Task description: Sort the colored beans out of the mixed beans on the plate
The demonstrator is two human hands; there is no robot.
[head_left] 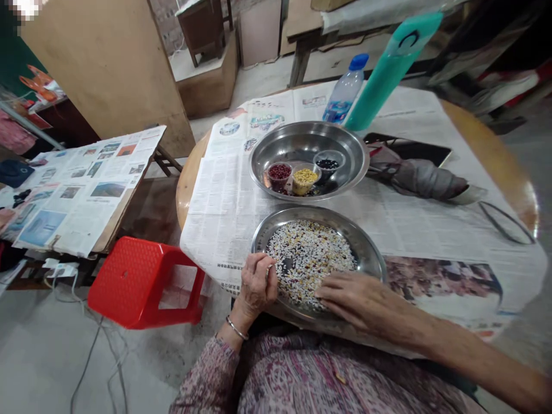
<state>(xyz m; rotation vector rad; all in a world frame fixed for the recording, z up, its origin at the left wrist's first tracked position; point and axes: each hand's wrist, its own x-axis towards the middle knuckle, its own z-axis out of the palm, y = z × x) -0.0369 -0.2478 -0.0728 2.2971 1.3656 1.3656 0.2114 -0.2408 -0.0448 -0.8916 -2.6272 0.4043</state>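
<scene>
So your steel plate [370,253] sits at the near edge of the round table [513,167], on the newspaper [215,213], right up against your front. It lies flat, face up. From this angle it looks oval, long axis slanting from the far-left side down toward the near-right. The mixed grains [314,253] cover most of its bottom, mostly white with yellow and dark bits.

Your left hand [257,282] is at the plate's left rim, fingers curled in and thumb close to the index; can't tell if anything's pinched there. Your right hand [360,299] comes over the near-right rim, fingers bunched and pointing left, tips down in the grains. Can't tell if those tips hold one either.

Just beyond the plate, toward the table's far edge, there's a steel basin [297,137] with three little plastic cups: red beans [279,171], yellow grains [304,176], black beans [328,164].
</scene>
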